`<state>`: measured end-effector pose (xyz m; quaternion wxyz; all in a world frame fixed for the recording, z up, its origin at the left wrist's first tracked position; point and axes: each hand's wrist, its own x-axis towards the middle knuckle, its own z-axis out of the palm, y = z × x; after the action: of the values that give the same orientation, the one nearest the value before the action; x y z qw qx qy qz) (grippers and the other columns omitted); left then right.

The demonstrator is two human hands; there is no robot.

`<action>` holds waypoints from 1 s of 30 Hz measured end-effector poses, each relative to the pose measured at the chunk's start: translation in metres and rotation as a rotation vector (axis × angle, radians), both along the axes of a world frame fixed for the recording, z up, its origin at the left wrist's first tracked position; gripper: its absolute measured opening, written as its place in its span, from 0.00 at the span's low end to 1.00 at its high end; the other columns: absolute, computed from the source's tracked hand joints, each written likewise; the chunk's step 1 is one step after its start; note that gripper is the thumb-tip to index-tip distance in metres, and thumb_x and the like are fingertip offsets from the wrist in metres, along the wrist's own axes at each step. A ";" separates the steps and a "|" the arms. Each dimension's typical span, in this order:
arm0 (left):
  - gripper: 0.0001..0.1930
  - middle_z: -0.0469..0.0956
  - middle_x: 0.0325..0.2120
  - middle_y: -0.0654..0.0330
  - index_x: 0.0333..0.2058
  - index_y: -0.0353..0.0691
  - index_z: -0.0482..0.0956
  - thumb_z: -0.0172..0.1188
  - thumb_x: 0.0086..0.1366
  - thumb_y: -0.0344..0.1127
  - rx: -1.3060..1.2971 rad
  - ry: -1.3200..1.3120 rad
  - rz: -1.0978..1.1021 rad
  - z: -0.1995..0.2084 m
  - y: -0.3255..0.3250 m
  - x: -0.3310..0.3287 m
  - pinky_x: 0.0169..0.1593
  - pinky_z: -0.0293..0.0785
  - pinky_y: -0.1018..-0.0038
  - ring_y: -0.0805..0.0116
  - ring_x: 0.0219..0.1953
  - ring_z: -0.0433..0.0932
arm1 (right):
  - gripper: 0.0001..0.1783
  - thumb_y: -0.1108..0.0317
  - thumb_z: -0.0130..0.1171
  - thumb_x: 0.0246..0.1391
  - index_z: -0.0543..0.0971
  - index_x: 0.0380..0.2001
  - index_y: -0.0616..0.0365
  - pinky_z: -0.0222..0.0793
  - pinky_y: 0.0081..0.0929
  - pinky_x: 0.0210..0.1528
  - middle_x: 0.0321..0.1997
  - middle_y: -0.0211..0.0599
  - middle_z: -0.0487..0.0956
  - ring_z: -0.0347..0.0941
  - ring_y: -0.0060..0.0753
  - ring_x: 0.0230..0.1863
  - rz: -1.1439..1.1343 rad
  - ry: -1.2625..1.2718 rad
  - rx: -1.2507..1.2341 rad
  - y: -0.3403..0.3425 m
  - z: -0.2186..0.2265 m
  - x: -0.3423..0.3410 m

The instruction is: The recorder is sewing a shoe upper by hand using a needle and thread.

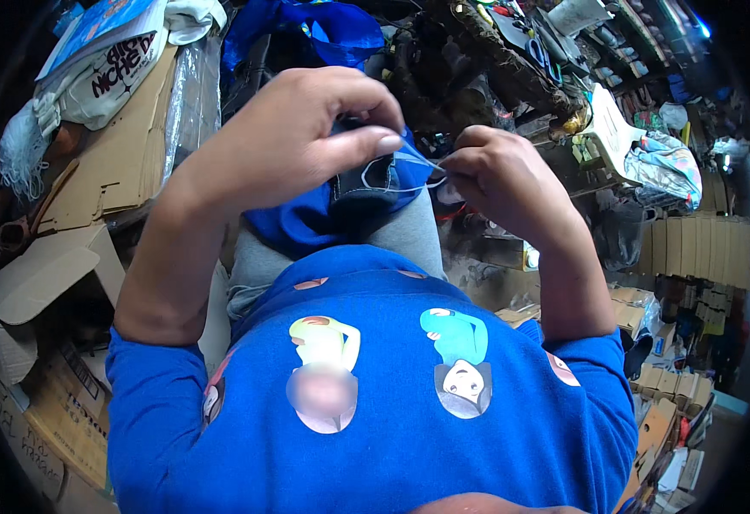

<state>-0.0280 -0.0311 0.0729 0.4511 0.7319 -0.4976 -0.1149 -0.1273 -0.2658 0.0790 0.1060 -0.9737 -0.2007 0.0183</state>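
My left hand [328,128] is raised over my lap, its thumb and forefinger curled together at one end of a pale thread [418,154]. My right hand [504,171] pinches that thread from the other side, fingers bent tight. Between the hands the thread runs taut, and a slack white loop hangs below it. Under the loop lies a black piece with light stitching along its edge [363,184]; its upper part is hidden by my left hand. It rests on blue cloth [294,223] spread over my grey-trousered legs.
On the left are flattened cardboard [126,171], an open cardboard box [41,278] and a printed cloth bag [122,77]. Ahead sits a shiny blue bag [341,34] beside a dark cluttered bench with scissors [536,53]. A white plastic stool [608,128] stands to the right.
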 end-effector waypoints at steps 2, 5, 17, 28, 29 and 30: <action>0.09 0.79 0.35 0.56 0.38 0.33 0.79 0.59 0.60 0.29 -0.004 0.033 -0.008 -0.016 -0.016 0.007 0.47 0.70 0.73 0.67 0.41 0.76 | 0.07 0.70 0.62 0.41 0.81 0.28 0.55 0.70 0.34 0.37 0.28 0.35 0.76 0.75 0.39 0.32 0.018 -0.227 -0.036 0.000 -0.008 -0.002; 0.11 0.79 0.40 0.55 0.42 0.35 0.79 0.57 0.60 0.27 -0.090 0.043 -0.029 -0.047 -0.043 0.015 0.52 0.70 0.72 0.66 0.46 0.77 | 0.09 0.72 0.61 0.40 0.82 0.30 0.52 0.70 0.31 0.38 0.30 0.31 0.77 0.75 0.35 0.31 0.061 -0.538 -0.014 0.002 -0.019 0.002; 0.09 0.79 0.37 0.61 0.40 0.37 0.81 0.58 0.60 0.26 -0.114 0.143 0.024 -0.062 -0.027 0.029 0.48 0.71 0.77 0.73 0.41 0.76 | 0.09 0.75 0.66 0.40 0.83 0.28 0.50 0.70 0.27 0.37 0.32 0.28 0.80 0.76 0.31 0.33 -0.105 -0.555 0.421 0.007 -0.055 0.014; 0.06 0.76 0.32 0.54 0.35 0.34 0.76 0.56 0.57 0.26 0.275 -0.333 0.466 -0.087 0.070 0.091 0.44 0.70 0.68 0.56 0.38 0.76 | 0.06 0.78 0.55 0.53 0.77 0.35 0.62 0.68 0.27 0.52 0.46 0.42 0.78 0.73 0.33 0.49 -0.375 -0.010 1.466 -0.021 -0.075 -0.017; 0.07 0.77 0.34 0.52 0.35 0.35 0.77 0.57 0.57 0.27 0.403 -0.249 0.588 -0.096 0.100 0.106 0.45 0.70 0.68 0.55 0.39 0.76 | 0.06 0.76 0.54 0.54 0.77 0.36 0.61 0.67 0.28 0.53 0.46 0.41 0.77 0.73 0.33 0.49 -0.379 0.065 1.611 -0.028 -0.076 -0.026; 0.07 0.78 0.33 0.50 0.35 0.36 0.78 0.56 0.57 0.28 0.498 -0.261 0.689 -0.096 0.119 0.109 0.45 0.71 0.65 0.52 0.38 0.77 | 0.05 0.73 0.54 0.55 0.76 0.36 0.60 0.66 0.28 0.53 0.46 0.40 0.77 0.73 0.33 0.48 -0.387 0.139 1.756 -0.038 -0.077 -0.036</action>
<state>0.0807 0.0879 -0.0234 0.2063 0.9498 -0.2344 0.0192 -0.1637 -0.3038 0.0022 0.8245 -0.5558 0.0317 -0.1010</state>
